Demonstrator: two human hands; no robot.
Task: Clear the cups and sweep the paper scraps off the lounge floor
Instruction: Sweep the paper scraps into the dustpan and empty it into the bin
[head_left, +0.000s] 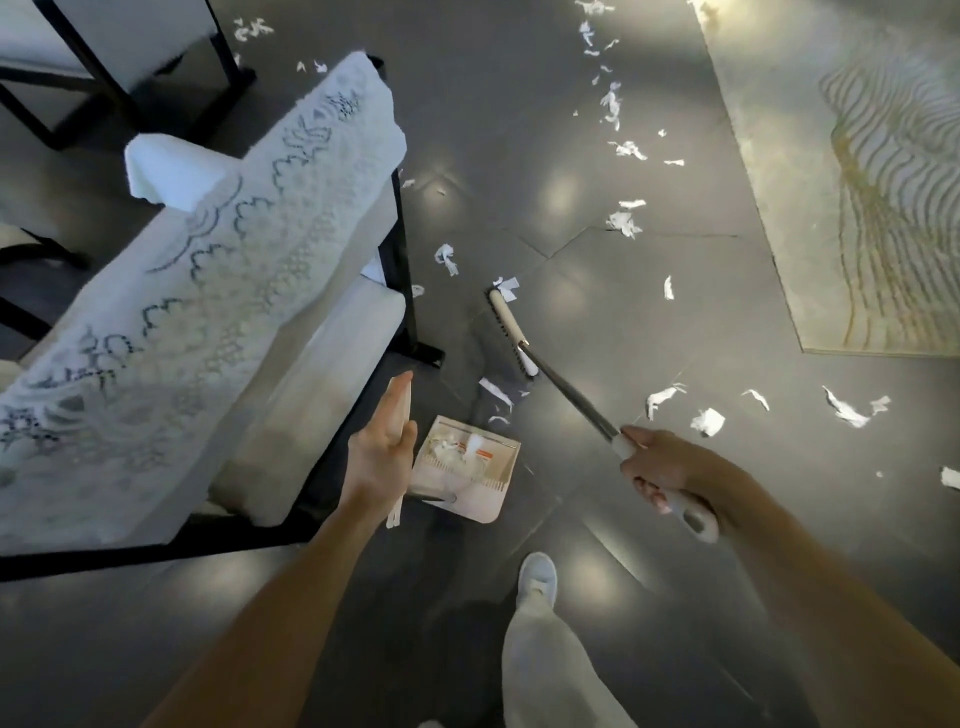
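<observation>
Landmark: dustpan (462, 467), resting on the dark floor (597, 322) just beside the armchair (208, 312).
Right hand (660, 473): fingers wrapped tight round the pale grip of the broom (566, 387); its head sits on the floor just beyond the dustpan's mouth.
Left hand (382, 457): closed on the dustpan's upright handle, steadying it.
Paper scraps (623, 223): a few between broom head and dustpan, some already inside it; many more well beyond and to the right of it, trailing toward the rug (857, 208).
Handling, judged: scraps look light, soft and crumpled, likely to flutter or skid on the glossy floor; short low strokes suit them. Broom stiff and light; present grip looks adequate.
Cups: none in view.
</observation>
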